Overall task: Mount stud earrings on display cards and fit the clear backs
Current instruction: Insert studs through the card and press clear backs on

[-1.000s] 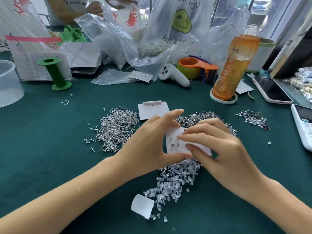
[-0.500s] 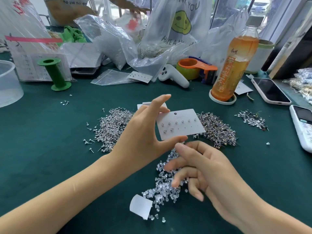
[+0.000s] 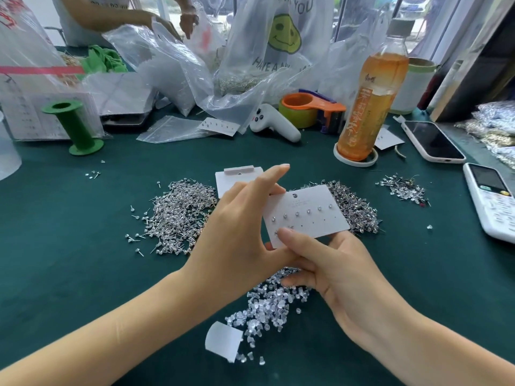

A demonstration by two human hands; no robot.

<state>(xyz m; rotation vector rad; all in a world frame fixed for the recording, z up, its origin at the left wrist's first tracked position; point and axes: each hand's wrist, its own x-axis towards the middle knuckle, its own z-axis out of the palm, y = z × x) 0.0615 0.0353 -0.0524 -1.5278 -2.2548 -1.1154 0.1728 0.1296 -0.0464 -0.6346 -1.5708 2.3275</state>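
head view: the left hand [image 3: 237,232] pinches the left edge of a white rectangular paper display card [image 3: 306,215], thumb beneath, forefinger straight above; the card is held tilted over the middle of the dark green felt table [image 3: 83,274], carrying a row of small silver stud earrings [image 3: 296,213]. the right hand [image 3: 342,277] grips the card's near edge, thumb pressed on its face, fingers curled beneath. below lies a heap of clear, nubby plastic backs [image 3: 267,305]; a heap of loose silver studs [image 3: 178,213] lies left of the card. toward the far edge, crumpled clear plastic bags [image 3: 172,68] hold pale contents too blurred to name, and a tall plastic bottle of amber drink [image 3: 370,96] stands on a white coaster.
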